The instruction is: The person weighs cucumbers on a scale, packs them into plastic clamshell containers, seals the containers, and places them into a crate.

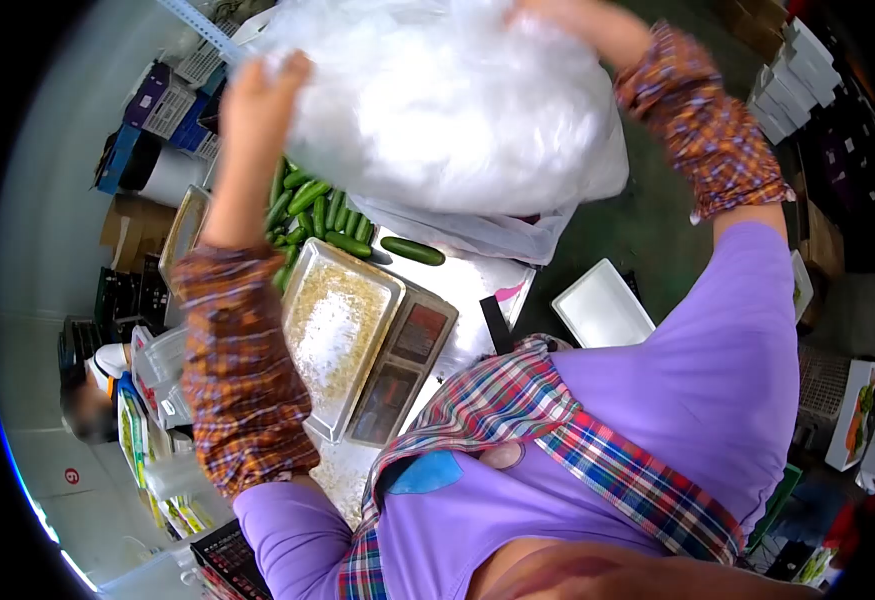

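A big, puffed-up clear plastic bag (457, 110) is held up high before me, over the far part of the table. At its left edge my left hand (265, 95) is closed on the plastic, slightly blurred. My right hand (562, 15) grips the bag's upper right side, its fingers partly lost in blur and plastic. Below the bag lie several green cucumbers (307, 200), with a single cucumber (412, 250) apart on the white table (472, 275). Another thin plastic sheet or bag (457, 230) hangs under the puffed one.
Near me on the table are a clear-walled tray with pale crumbs (332, 330) and a grey compartment tray (402, 370). A white bin (602, 305) stands right of the table. Boxes (162, 105) line the left, where another person (92, 390) is partly visible.
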Tool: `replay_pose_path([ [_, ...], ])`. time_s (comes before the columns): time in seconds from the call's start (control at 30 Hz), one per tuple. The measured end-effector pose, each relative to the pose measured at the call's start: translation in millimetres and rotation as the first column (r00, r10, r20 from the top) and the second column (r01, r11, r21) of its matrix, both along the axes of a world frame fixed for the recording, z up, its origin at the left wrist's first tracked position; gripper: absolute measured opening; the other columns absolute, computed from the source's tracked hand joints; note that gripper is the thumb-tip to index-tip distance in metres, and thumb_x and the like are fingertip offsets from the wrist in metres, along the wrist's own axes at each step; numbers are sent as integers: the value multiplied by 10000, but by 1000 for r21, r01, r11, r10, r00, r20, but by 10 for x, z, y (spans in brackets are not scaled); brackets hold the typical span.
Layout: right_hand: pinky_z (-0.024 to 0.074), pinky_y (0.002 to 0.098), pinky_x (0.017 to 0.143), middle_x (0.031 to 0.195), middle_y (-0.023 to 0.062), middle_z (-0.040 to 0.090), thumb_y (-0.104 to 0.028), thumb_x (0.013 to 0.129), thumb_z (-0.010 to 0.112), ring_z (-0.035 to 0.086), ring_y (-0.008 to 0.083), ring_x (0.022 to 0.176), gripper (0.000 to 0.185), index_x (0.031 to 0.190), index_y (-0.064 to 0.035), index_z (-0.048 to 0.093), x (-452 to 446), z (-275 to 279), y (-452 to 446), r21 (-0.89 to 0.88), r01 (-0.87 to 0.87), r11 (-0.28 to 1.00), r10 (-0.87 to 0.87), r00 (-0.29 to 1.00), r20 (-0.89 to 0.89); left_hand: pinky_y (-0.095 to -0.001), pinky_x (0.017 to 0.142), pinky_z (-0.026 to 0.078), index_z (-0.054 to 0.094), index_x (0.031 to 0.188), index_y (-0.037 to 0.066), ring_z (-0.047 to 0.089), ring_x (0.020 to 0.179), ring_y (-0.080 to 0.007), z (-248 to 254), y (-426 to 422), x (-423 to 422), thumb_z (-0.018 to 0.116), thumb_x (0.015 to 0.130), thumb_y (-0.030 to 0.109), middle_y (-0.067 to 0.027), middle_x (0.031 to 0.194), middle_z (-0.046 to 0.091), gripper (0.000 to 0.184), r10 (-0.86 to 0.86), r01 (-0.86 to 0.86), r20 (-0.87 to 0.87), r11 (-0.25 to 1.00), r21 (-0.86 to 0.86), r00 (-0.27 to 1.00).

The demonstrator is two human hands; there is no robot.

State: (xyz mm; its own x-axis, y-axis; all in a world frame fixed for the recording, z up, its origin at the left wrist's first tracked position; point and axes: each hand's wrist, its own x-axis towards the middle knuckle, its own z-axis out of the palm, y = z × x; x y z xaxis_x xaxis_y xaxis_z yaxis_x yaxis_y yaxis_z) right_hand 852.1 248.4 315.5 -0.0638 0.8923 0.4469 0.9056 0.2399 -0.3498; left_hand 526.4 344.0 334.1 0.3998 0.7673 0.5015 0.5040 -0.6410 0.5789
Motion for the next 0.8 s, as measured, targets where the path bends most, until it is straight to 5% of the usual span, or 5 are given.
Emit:
replay_pose_path([
  [0.17, 459, 403, 843, 1096, 191, 601, -275, 785, 600, 582, 379, 951, 414, 1109, -18, 577, -221, -1498, 248, -309, -17, 951, 62, 989, 137, -406, 853, 475, 582, 1134, 88, 620, 937, -296, -1582, 208, 295, 572, 819, 460, -140, 1029, 647, 488, -120, 305, -659, 937, 173, 743],
  [0.23, 499, 413, 746, 1010, 181, 623, -161, 809, 522, 616, 343, 895, 277, 1013, -13, 637, -450, -1505, 161, -190, 155, 970, -85, 940, 331, -432, 867, 457, 585, 1123, 82, 622, 920, -301, -2407, 306, 336, 528, 837, 466, -160, 998, 647, 482, 77, 266, -469, 738, 620, 880],
  [0.33, 514, 424, 695, 945, 186, 635, -117, 821, 493, 631, 333, 870, 229, 903, -11, 679, -510, -1443, 271, -154, 219, 963, -133, 891, 435, -416, 869, 447, 569, 1149, 75, 588, 998, -319, -2420, 203, 399, 544, 837, 434, -179, 1090, 610, 477, 29, 127, -434, 937, 326, 901],
  [0.43, 508, 427, 696, 929, 183, 635, -172, 804, 551, 629, 339, 868, 235, 932, -12, 665, -575, -1176, 308, -268, 231, 935, -108, 907, 406, -405, 860, 446, 574, 1145, 46, 563, 1016, -362, -1531, -32, 302, 558, 842, 408, -190, 1126, 595, 473, -365, 238, -445, 918, -316, 818],
  [0.8, 485, 378, 784, 967, 133, 617, -160, 773, 667, 604, 294, 894, 345, 1077, -28, 570, -1182, 247, -501, 192, -374, 907, 356, 926, 125, -296, 516, 443, 620, 709, -20, 579, 539, -191, 270, -853, -266, 672, 803, 267, -110, 588, 586, 306, 145, -80, -343, 977, 197, 928],
])
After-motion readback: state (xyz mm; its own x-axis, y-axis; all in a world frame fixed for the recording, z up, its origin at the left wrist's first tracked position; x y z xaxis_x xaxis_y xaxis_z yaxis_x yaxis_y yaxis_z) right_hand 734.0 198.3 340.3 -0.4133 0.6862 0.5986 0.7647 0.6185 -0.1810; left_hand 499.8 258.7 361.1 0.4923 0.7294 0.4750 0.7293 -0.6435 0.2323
